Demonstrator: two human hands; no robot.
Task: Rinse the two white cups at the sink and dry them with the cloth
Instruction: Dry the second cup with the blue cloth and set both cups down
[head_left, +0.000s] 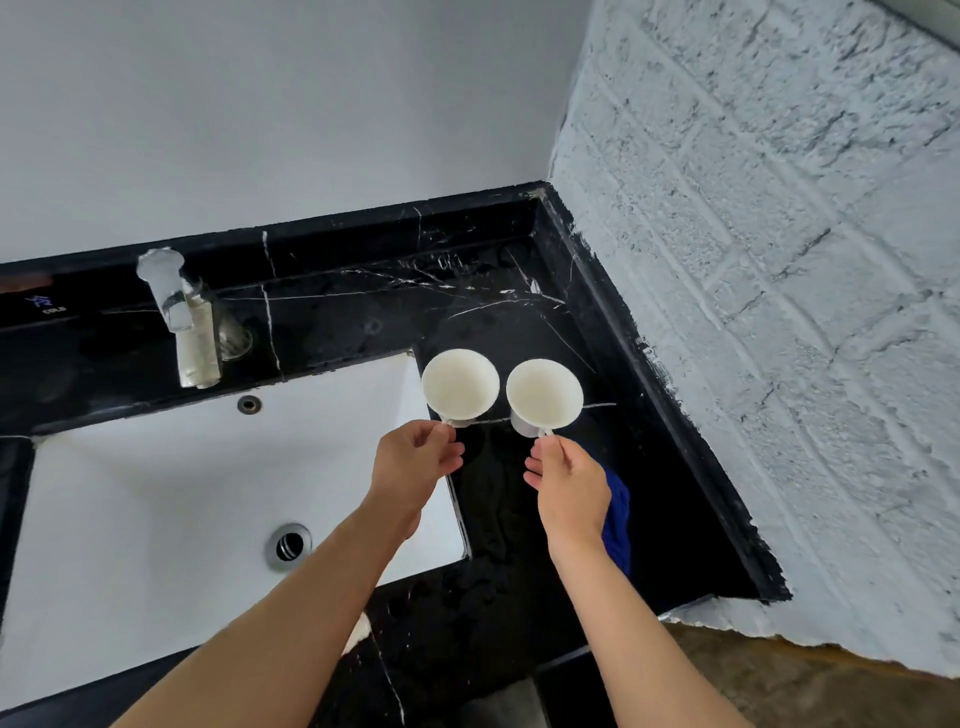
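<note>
Left hand (420, 457): pinching the handle of the left white cup (460, 383), fingers curled round it. Right hand (566, 480): gripping the handle of the right white cup (544, 398) the same way. Both cups are sitting upright, mouths open to the camera, side by side and just apart, on the black marble counter (363, 312) at the sink's right edge; whether they are resting on it or being held slightly above is hard to tell. Blue cloth (618, 519): lying on the counter beneath the right wrist, partly hidden. White sink (156, 493): sitting left of the cups, drain (289, 546) showing. Chrome tap (179, 317): standing behind the basin. Grey brick-textured wall (779, 260): bordering the counter on the right.
</note>
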